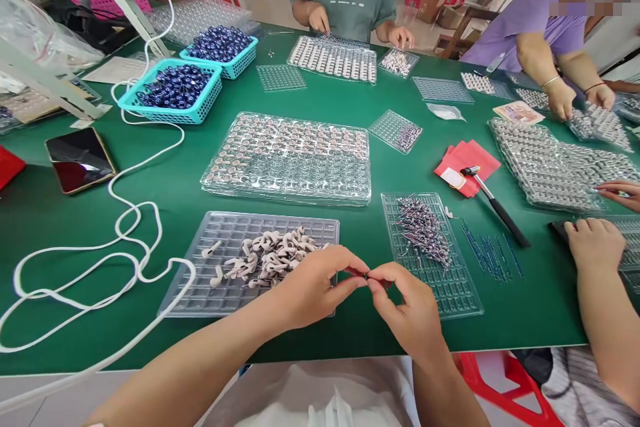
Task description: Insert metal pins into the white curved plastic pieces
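My left hand (317,283) and my right hand (410,307) meet fingertip to fingertip near the table's front edge. Both are closed in a pinch around something tiny and dark, too small to name. Behind my left hand lies a clear compartment tray (185,280) carrying a heap of small white earbud-like pieces (273,253) with short wires. Just beyond my right hand is another clear tray (460,297), bearing a pile of thin, dark, wire-like parts (423,230).
A filled blister tray (300,153) lies ahead. Blue baskets (205,103) of dark glossy pieces, a phone (80,159) and a looping white cable (150,213) are on the left. A hammer (495,203) rests partly on red packets (463,153). Co-workers' hands work opposite and at right.
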`<state>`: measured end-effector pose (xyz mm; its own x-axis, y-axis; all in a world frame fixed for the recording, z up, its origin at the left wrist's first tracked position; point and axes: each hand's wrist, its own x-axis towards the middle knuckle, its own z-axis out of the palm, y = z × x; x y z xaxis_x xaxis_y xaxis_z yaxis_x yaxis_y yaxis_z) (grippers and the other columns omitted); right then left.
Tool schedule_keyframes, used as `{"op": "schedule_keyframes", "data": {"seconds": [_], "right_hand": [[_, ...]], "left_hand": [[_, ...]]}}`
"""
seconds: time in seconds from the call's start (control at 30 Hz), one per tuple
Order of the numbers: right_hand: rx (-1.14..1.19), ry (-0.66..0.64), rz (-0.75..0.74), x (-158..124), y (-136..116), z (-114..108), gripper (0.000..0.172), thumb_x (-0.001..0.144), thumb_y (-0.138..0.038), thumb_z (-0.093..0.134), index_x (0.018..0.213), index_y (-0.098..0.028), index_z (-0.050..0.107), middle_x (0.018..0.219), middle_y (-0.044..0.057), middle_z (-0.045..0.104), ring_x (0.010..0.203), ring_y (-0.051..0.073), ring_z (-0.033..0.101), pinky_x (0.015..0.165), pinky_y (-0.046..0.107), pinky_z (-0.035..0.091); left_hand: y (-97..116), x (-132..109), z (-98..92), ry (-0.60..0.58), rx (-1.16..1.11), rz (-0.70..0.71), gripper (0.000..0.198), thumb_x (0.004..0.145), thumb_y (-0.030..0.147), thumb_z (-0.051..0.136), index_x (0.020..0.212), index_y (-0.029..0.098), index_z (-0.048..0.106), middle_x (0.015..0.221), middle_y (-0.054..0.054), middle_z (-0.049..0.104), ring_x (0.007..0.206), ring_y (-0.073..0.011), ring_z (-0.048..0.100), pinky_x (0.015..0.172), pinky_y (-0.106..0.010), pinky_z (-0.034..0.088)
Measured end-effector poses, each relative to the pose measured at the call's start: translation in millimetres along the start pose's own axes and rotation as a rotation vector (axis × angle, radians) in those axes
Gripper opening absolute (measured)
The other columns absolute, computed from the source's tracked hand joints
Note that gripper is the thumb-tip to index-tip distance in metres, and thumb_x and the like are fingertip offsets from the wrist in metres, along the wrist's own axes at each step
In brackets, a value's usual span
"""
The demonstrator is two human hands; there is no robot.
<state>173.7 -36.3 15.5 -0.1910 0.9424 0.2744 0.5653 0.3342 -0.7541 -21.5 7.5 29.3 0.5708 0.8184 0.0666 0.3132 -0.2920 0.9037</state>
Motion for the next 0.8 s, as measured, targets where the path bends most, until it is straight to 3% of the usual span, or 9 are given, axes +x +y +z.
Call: {"op": "schedule_keyframes", "data": {"seconds": [0.17, 0.47, 0.8], "right_hand": [[0.121, 0.053, 0.072, 1.5, -1.0, 4.2, 0.010, 0.092, -0.016, 0.057, 0.094, -0.024, 0.062, 0.081, -0.002, 0.066, 0.070, 0.011, 0.062, 0.063, 0.022, 0.049], [-0.107, 0.170, -0.221, 1.4, 7.9, 16.6, 0.022, 0.088, -0.008, 0.061, 0.105, -0.022, 0.058, 0.088, 0.003, 0.069, 0.078, 0.016, 0.064, 0.071, 0.032, 0.050], [-0.150, 0.237, -0.301, -1.0, 6.3, 18.3, 0.025, 0.087, -0.005, 0.059, 0.106, -0.021, 0.057, 0.087, 0.003, 0.070, 0.078, 0.015, 0.064, 0.071, 0.032, 0.049]], "left_hand": [[2.4, -0.2, -4.4, 0.023, -0.045, -0.096, 0.013, 0.090, 0.021, 0.059, 0.092, 0.018, 0.072, 0.084, -0.003, 0.072, 0.079, -0.0153, 0.064, 0.073, -0.026, 0.048], [6.0, 2.0, -3.4, 0.031, -0.090, -0.234, 0.021, 0.092, 0.032, 0.053, 0.086, 0.020, 0.069, 0.079, -0.001, 0.069, 0.074, -0.0159, 0.062, 0.069, -0.026, 0.046], [-1.1, 1.9, -2.0, -0.018, -0.163, -0.299, 0.029, 0.092, 0.042, 0.051, 0.085, 0.020, 0.068, 0.078, -0.002, 0.067, 0.072, -0.0166, 0.058, 0.064, -0.024, 0.045]]}}
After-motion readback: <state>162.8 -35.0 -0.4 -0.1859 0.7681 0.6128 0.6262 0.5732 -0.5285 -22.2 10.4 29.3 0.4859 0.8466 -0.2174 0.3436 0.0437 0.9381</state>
